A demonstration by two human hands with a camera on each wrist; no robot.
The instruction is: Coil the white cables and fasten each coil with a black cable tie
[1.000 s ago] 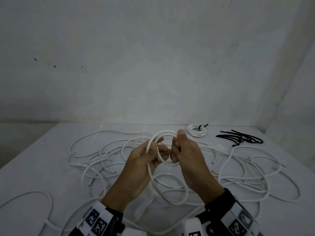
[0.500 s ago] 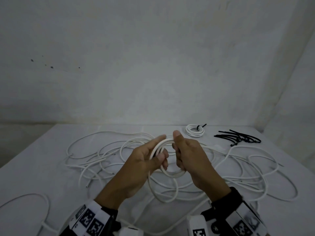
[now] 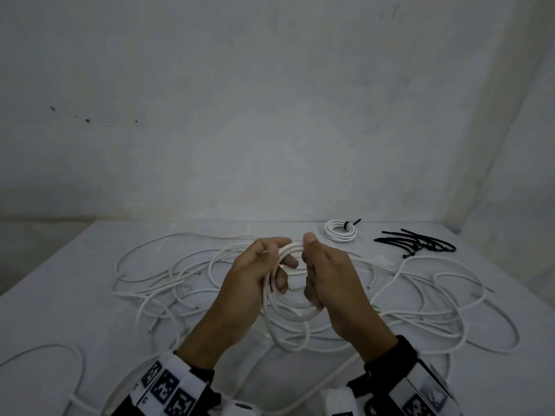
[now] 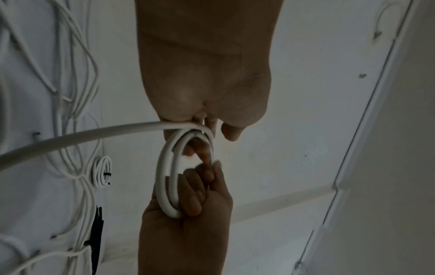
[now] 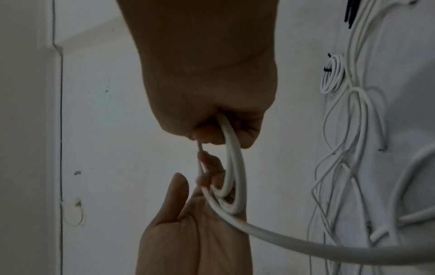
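Head view: coil [image 3: 295,313] now fuller between both hands, loose loop smaller.

Bare plain room, blank stained wall [image 3: 210,115], white table [image 3: 45,310], corner

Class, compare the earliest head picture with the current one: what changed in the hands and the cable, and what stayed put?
The coil gained turns and tightened; the loop hanging below it shortened. The left hand and right hand keep gripping it on opposite sides. The tied coil, black ties and loose cables stayed put.
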